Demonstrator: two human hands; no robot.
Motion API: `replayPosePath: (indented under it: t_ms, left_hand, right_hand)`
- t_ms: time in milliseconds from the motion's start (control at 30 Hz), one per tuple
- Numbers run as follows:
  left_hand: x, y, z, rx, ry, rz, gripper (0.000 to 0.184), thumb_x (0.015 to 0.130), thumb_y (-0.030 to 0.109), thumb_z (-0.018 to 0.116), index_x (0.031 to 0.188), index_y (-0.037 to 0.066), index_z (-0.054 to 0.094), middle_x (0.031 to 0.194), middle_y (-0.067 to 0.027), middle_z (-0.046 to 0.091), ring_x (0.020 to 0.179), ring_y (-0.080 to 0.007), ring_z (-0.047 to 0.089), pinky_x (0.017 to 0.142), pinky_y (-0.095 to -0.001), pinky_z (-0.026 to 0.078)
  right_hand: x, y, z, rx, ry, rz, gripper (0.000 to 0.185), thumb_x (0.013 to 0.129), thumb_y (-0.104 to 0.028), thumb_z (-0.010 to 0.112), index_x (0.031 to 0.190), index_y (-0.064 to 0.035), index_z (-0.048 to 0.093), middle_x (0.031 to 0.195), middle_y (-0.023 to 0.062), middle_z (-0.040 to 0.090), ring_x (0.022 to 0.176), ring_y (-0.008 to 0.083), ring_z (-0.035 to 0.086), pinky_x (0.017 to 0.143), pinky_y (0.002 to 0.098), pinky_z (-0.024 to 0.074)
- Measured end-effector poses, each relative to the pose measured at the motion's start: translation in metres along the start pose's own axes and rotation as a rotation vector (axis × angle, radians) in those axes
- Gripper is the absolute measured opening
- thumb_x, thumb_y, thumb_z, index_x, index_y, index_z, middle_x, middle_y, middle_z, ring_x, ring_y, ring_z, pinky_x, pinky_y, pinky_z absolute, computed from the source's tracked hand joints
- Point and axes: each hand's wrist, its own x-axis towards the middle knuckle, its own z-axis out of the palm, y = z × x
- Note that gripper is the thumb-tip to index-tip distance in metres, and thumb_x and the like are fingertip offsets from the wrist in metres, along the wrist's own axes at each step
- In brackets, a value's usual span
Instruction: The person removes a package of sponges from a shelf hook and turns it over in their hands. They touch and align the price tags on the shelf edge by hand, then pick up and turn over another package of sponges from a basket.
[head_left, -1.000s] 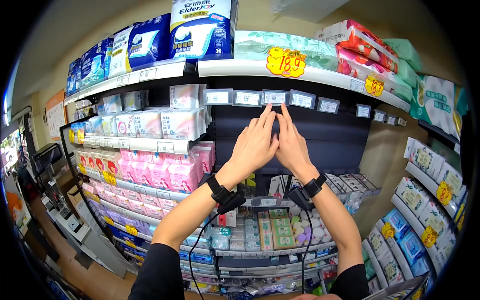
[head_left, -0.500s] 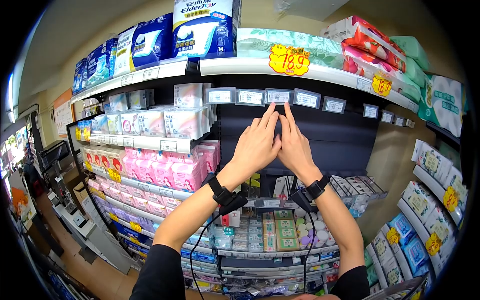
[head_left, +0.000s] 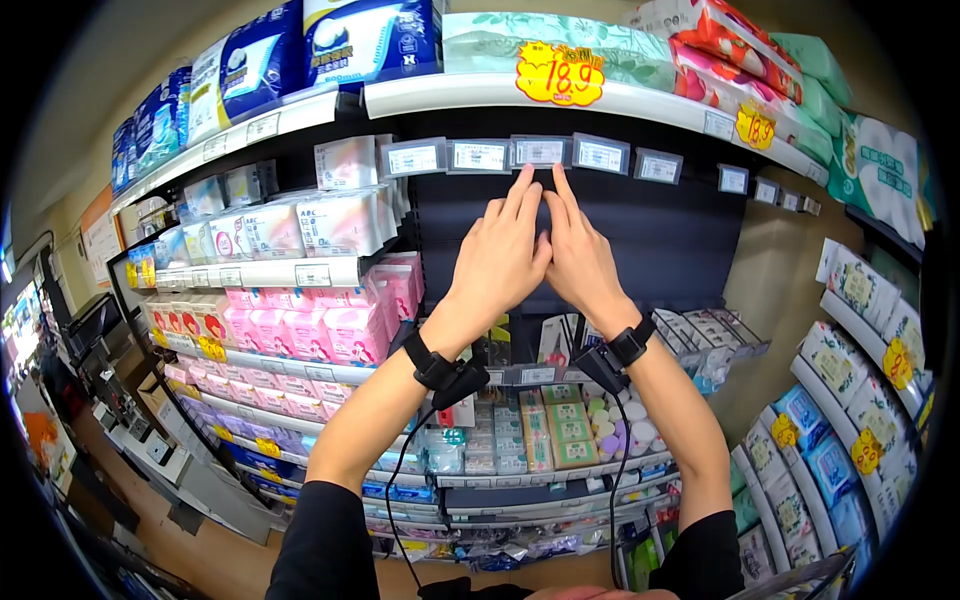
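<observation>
Both hands are raised side by side in front of a dark back panel (head_left: 650,235). My left hand (head_left: 500,245) points upward with its fingers extended, and its fingertips are just below a price tag (head_left: 541,151) in a clear sleeve. My right hand (head_left: 583,252) leans in from the right, fingers stretched up to the same tag's lower edge. The thumbs meet or nearly meet between the hands. No object shows in either hand. Whether the fingertips touch the tag is hard to tell. Each wrist wears a black strap with a cabled device.
Above runs a white shelf edge (head_left: 440,93) with a yellow price sign (head_left: 560,74). Pink packs (head_left: 355,333) and white packs (head_left: 335,225) fill shelves at left. Small boxes (head_left: 570,433) sit below the hands. Angled shelves with blue packs (head_left: 830,468) stand at right.
The view has tilted down, so the shelves and tags appear higher in the frame. Both hands appear slightly higher and keep nearly the same pose by the same tag.
</observation>
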Motion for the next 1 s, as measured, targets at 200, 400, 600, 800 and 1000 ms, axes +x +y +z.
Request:
replayPosePath:
  t_ms: [200, 400, 600, 800, 1000]
  left_hand:
    - [0.002, 0.006, 0.005, 0.006, 0.033, -0.02, 0.055, 0.086, 0.015, 0.066, 0.135, -0.002, 0.048, 0.151, -0.0192, 0.045, 0.114, -0.0388, 0.059, 0.095, -0.0448, 0.051]
    - [0.01, 0.037, 0.014, -0.032, 0.123, 0.003, 0.055, 0.088, 0.014, 0.065, 0.136, -0.003, 0.046, 0.148, -0.0205, 0.048, 0.119, -0.0394, 0.058, 0.098, -0.0439, 0.05]
    - [0.023, 0.063, 0.032, 0.006, 0.074, 0.017, 0.058, 0.088, 0.013, 0.064, 0.139, -0.004, 0.044, 0.153, -0.02, 0.043, 0.121, -0.0386, 0.057, 0.099, -0.0441, 0.05]
    - [0.027, 0.076, 0.051, 0.054, 0.062, -0.005, 0.062, 0.086, 0.015, 0.065, 0.141, -0.004, 0.042, 0.155, -0.0189, 0.041, 0.115, -0.0369, 0.058, 0.097, -0.0436, 0.051]
    - [0.03, 0.075, 0.066, 0.106, 0.064, -0.053, 0.062, 0.085, 0.014, 0.065, 0.14, -0.004, 0.043, 0.156, -0.0179, 0.039, 0.114, -0.0365, 0.059, 0.095, -0.0438, 0.052]
  right_hand:
    - [0.0, 0.007, -0.01, 0.009, 0.045, -0.069, 0.05, 0.082, -0.004, 0.065, 0.127, 0.0057, 0.049, 0.156, 0.0227, 0.037, 0.1, 0.0375, 0.065, 0.08, 0.0443, 0.0583]
    - [-0.01, 0.027, -0.041, 0.016, 0.15, -0.138, 0.045, 0.082, -0.006, 0.065, 0.124, 0.0052, 0.052, 0.154, 0.0213, 0.04, 0.099, 0.034, 0.066, 0.079, 0.042, 0.0592]
    - [-0.018, 0.061, -0.061, -0.029, 0.12, -0.112, 0.045, 0.082, -0.006, 0.065, 0.125, 0.0045, 0.052, 0.156, 0.02, 0.038, 0.102, 0.0341, 0.066, 0.081, 0.0412, 0.0597]
    - [-0.021, 0.079, -0.064, -0.013, 0.043, -0.113, 0.046, 0.083, -0.008, 0.067, 0.124, 0.0045, 0.051, 0.156, 0.0213, 0.037, 0.098, 0.0338, 0.066, 0.079, 0.0425, 0.0596]
    - [-0.019, 0.093, -0.055, -0.004, 0.018, -0.159, 0.043, 0.084, -0.007, 0.065, 0.123, 0.0047, 0.052, 0.157, 0.0224, 0.036, 0.092, 0.0345, 0.066, 0.077, 0.0432, 0.0594]
